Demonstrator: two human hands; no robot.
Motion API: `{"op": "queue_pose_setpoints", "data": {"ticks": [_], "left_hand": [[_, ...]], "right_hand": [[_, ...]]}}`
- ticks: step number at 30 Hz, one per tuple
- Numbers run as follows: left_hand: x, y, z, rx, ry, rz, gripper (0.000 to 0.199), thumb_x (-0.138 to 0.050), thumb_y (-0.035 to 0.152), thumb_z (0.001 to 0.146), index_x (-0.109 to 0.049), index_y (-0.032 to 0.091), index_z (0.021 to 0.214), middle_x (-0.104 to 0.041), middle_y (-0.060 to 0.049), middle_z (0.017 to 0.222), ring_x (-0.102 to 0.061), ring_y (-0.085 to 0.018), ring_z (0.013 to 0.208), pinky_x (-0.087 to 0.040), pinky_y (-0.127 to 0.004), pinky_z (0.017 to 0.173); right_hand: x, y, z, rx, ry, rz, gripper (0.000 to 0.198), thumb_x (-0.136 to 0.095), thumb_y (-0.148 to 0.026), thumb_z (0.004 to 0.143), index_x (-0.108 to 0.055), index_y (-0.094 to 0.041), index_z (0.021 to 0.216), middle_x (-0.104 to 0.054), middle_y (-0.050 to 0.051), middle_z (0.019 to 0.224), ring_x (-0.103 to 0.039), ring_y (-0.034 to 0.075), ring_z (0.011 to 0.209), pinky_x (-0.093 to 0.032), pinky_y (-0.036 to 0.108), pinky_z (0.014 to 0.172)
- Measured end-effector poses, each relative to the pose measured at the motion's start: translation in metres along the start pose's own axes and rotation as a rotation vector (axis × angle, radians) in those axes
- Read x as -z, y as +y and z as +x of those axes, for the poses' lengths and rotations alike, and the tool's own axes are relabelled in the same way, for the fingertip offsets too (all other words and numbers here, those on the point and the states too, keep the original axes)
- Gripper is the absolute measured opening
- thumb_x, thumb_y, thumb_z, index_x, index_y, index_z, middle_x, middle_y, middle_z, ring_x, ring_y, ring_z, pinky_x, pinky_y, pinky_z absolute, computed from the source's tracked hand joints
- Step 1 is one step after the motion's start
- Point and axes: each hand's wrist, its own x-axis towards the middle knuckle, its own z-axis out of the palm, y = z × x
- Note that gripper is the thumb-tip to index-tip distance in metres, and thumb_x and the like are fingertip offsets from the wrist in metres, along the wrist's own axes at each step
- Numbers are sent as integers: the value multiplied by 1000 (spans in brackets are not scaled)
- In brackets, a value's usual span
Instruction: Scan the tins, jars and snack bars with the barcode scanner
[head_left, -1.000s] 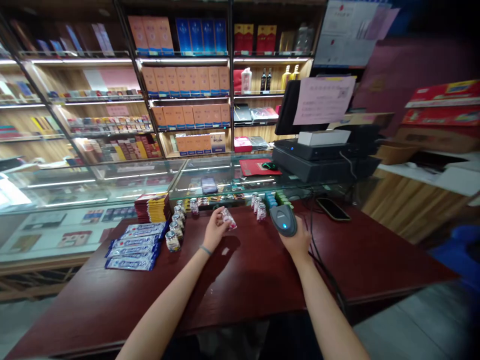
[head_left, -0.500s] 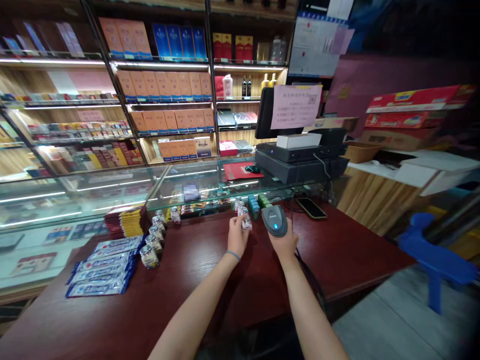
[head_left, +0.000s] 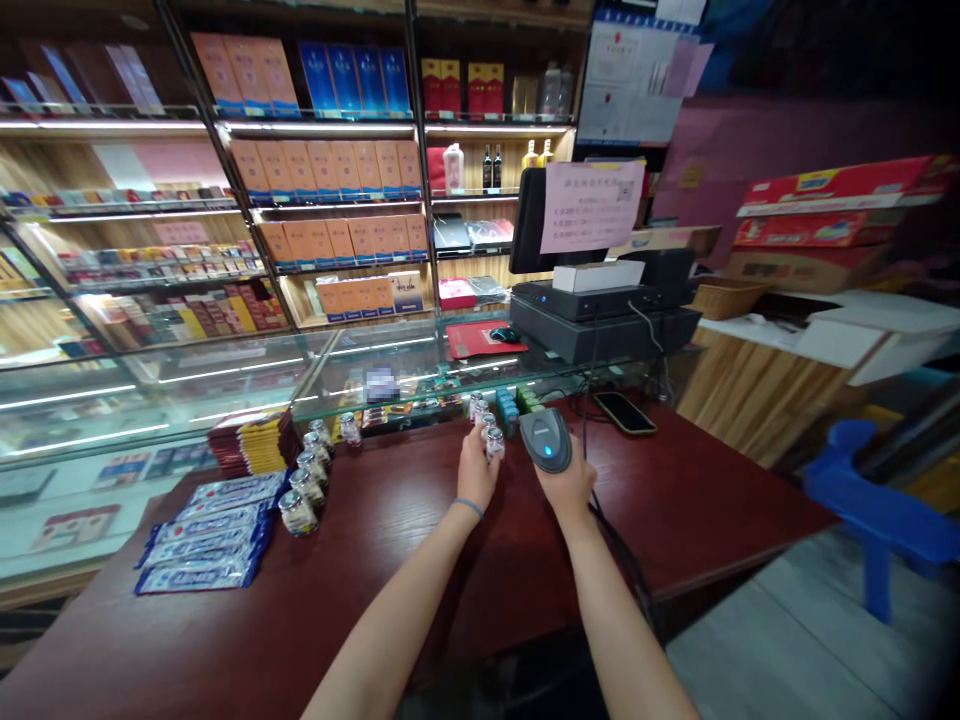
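My right hand [head_left: 568,486] is wrapped round the handle of a dark grey barcode scanner [head_left: 547,440] with a lit blue light, held above the table. Beside it, my left hand [head_left: 478,470] has its fingers closed on a small silver-lidded jar [head_left: 493,442], the nearest of a short row. Behind that jar, similar jars [head_left: 477,404] stand up to the glass case. Small teal packs [head_left: 507,412] and green packs [head_left: 528,398] are lined up just beyond the scanner.
On the dark red table [head_left: 390,560], more jars [head_left: 298,512] stand at the left, near blue-and-white packets [head_left: 199,550] and stacked yellow and maroon packets [head_left: 262,442]. A phone [head_left: 625,412] lies at right, before the till [head_left: 600,325]. A blue stool [head_left: 877,500] stands beyond the table's edge.
My left hand stays at the nearest jar, shifting only slightly. The scanner in my right hand has moved a little to the left, and the view has shifted slightly.
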Motion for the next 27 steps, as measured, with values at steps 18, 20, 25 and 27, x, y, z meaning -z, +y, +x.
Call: {"op": "queue_pose_setpoints", "data": {"ticks": [18,20,25,27], "left_hand": [[199,-49,19,32,561,387,49,-61,22,85,-49,16,132,-51,-14,122,-51,-27,117,-43,-46,105],[208,-57,23,41,550,408,55,-61,19,84,-45,16,136,-50,-16,128,-47,-28,124,-37,-47,111],[216,-73,36,92,487,423,70,-61,13,80,-35,15,146,-42,-18,140,-38,-29,137,-30,-46,117],[217,-79,42,130,463,432,73,-61,12,79,-34,16,147,-39,-18,142,-36,-30,139,-29,-46,118]], "right_hand": [[-5,-53,-15,439,-71,212,29,-62,-31,82,-60,-13,105,-67,4,67,-65,19,57,-45,27,56],[-5,-65,-17,501,-109,256,27,-58,-27,82,-60,-13,106,-67,4,68,-65,19,57,-47,28,57],[-10,-85,-21,640,-208,385,28,-52,-20,82,-58,-14,109,-72,8,84,-69,19,70,-51,27,64],[-15,-88,-20,663,-247,410,30,-52,-19,82,-57,-14,111,-73,9,90,-69,19,76,-51,27,67]]}}
